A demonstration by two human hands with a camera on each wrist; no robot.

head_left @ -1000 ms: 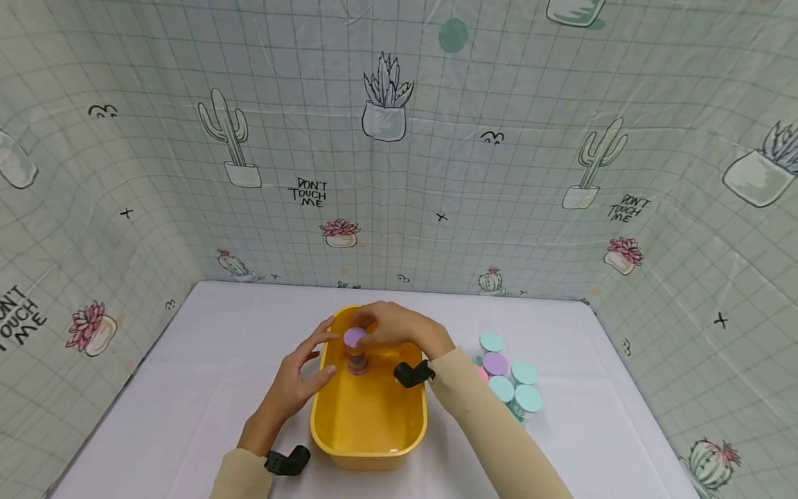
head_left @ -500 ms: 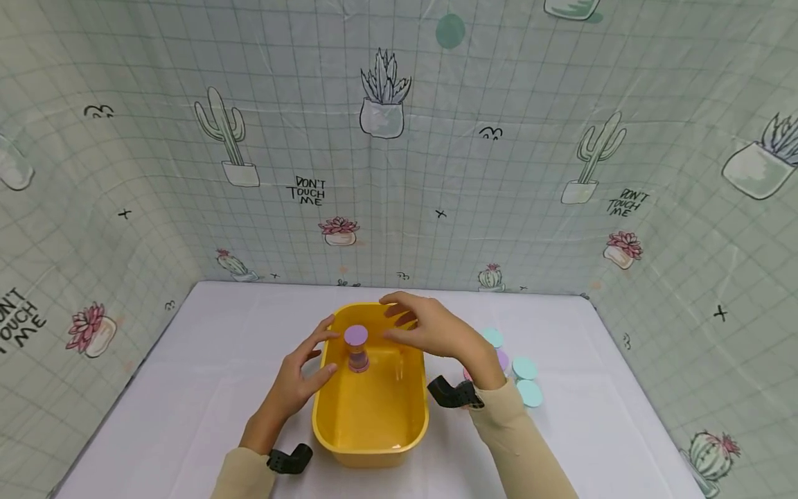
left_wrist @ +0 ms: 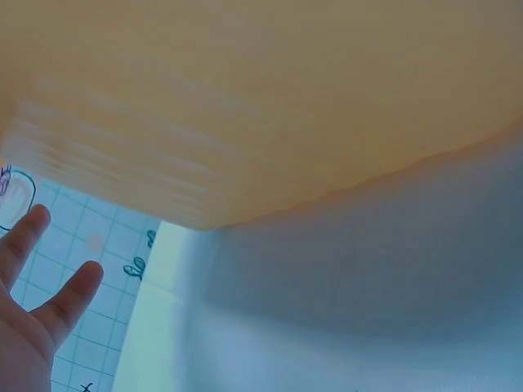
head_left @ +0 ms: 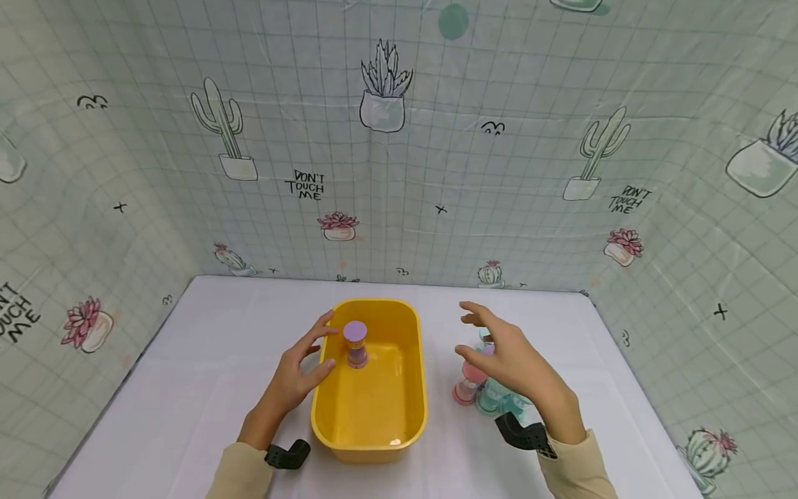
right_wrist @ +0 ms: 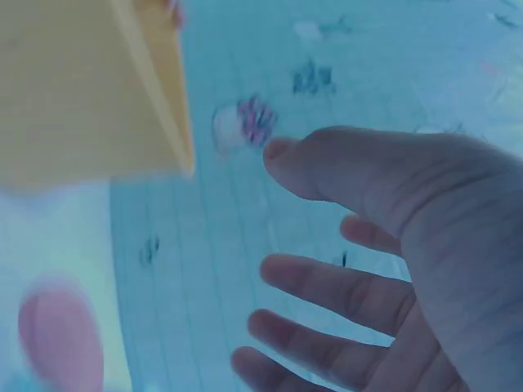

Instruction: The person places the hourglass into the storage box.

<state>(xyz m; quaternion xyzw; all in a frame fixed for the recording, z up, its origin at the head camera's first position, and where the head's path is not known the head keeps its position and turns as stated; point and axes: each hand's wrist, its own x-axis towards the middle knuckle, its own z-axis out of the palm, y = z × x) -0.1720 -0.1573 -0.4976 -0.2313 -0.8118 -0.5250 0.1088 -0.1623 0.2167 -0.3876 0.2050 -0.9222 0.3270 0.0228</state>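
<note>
A purple-capped sand timer (head_left: 356, 344) stands upright inside the yellow bin (head_left: 369, 452), toward its far left corner. At the bin's left rim is my left hand (head_left: 293, 384), fingers spread and holding nothing, with the thumb and fingertips overlapping the rim in the head view. My right hand (head_left: 514, 364) is right of the bin, over a cluster of sand timers, its fingers and thumb apart with nothing between them. A pink timer (head_left: 472, 379) and teal timers (head_left: 491, 397) show below that hand, which hides part of the cluster. In the right wrist view, the pink timer (right_wrist: 59, 335) is blurred.
The bin stands on a white tabletop (head_left: 206, 360). A grid-patterned cloth (head_left: 399, 166) with cactus drawings rises behind the table and on both sides. Each wrist carries a black camera mount.
My right hand has let go of the purple-capped sand timer in the bin, moved out rightward and is now over the cluster. My left hand has stayed at the bin's left rim.
</note>
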